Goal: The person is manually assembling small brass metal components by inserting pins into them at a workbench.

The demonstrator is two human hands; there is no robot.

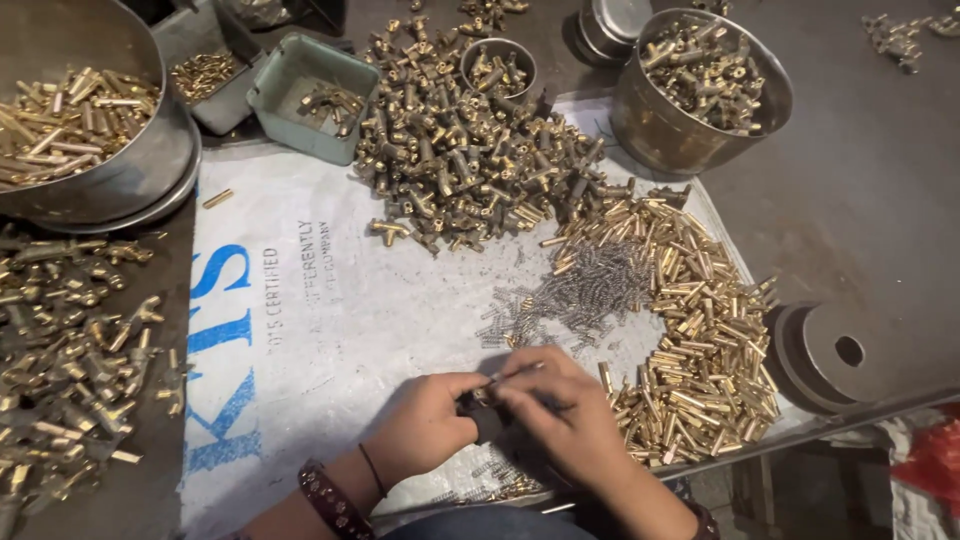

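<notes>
1. While our left hand (425, 425) pinches a small dark fitting (478, 408), our right hand (560, 410) closes its fingers on a thin pin-like part (515, 370) at the fitting's top.
2. Both sit together over the white printed sack (330, 300), just below the small steel springs (580, 295).
3. Brass tubes (700, 340) lie right of them; T-shaped brass fittings (470, 150) beyond.
4. Risk, we judge: the tiny part slips and vanishes among loose springs.

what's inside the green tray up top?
The green tray holds a few brass fittings in a small cluster, with bare floor around them. Its near wall hides the front strip of the floor, so anything lying there cannot be seen.
</notes>
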